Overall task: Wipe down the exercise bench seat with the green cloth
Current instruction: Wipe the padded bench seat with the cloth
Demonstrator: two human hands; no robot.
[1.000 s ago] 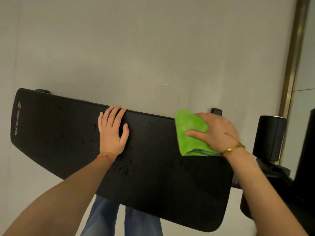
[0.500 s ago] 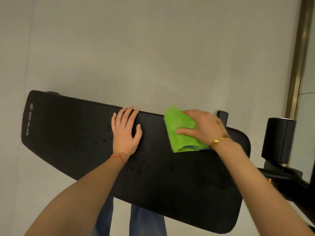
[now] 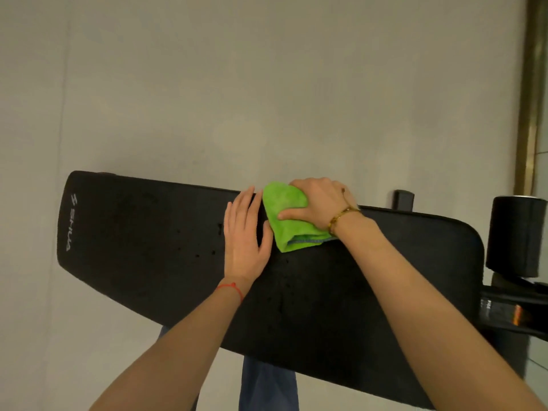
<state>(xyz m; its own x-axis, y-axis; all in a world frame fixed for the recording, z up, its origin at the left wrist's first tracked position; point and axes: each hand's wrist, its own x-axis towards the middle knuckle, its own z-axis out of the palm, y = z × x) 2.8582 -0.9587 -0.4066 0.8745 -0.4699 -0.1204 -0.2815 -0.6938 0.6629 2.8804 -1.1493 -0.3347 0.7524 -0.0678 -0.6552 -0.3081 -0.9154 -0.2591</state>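
A long black padded bench seat with a white logo at its left end lies across the view. My right hand presses a folded green cloth onto the seat's far edge near the middle. My left hand lies flat on the pad with fingers spread, its thumb almost touching the cloth. Small dark specks dot the pad around and below my left hand.
A black roller pad and the bench frame stand at the right. A small black knob sticks up behind the seat. Grey floor lies beyond, with a brass strip at the far right. Blue trouser legs show under the seat.
My right hand has slid the cloth leftward along the far edge, closing the gap to my left hand. My left hand stays planted on the pad.
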